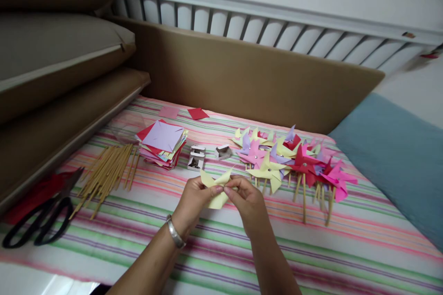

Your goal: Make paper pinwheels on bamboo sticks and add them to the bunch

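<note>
A pale yellow paper pinwheel (217,200), its corners folded inward, is held between both hands above the striped cloth. My left hand (196,196) pinches it with the thumb near its centre. From the other side, my right hand (246,193) closes its thumb and fingertips at the same centre point; whether a pin is there I cannot make out. Just beyond the hands sit a small open box (196,158) with dark bits in it and another small box (223,152). To the right lies a cluster of finished pinwheels (270,173) on sticks, in pink, red, yellow and purple.
Left of the hands are a stack of cut paper squares (162,136), a pile of thin wooden sticks (107,175) and black-handled scissors (46,221). A red paper square (198,114) lies farther back. A brown board (235,69) stands behind, with stacked cushions (62,50) at left.
</note>
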`<state>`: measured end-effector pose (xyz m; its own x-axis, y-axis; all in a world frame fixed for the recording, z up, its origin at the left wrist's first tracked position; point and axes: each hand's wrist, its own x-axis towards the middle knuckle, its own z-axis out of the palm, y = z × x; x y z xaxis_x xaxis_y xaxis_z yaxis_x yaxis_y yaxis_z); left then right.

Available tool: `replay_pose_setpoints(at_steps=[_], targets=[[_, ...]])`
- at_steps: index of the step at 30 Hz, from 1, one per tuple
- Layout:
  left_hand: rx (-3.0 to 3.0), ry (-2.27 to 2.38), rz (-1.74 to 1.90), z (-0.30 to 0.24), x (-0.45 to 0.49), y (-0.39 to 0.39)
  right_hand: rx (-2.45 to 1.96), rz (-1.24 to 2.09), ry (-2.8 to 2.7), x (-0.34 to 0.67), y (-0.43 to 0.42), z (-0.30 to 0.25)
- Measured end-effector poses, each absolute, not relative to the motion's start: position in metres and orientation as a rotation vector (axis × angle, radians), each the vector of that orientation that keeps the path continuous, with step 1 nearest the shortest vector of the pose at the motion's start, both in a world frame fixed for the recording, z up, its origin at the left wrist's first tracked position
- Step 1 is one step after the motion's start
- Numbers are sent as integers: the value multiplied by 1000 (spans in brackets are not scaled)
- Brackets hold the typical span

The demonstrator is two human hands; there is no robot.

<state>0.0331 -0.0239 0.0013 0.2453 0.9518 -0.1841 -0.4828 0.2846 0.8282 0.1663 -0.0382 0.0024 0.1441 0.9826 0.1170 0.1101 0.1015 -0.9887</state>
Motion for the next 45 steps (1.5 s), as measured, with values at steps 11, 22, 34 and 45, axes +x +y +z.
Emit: replay_pose_setpoints(at_steps=[11, 22, 34, 45], targets=[[671, 789, 1128, -4, 36, -24, -1317, 984, -1219, 164, -37, 6], [659, 855, 1101, -5, 35, -23, -1284, 992, -1124, 158, -38, 16], [641, 812, 1143, -6, 39, -25, -1316, 949, -1170, 158, -38, 7], [661, 687, 1054, 5, 34, -27, -1303, 884, -1229, 159, -43, 9]])
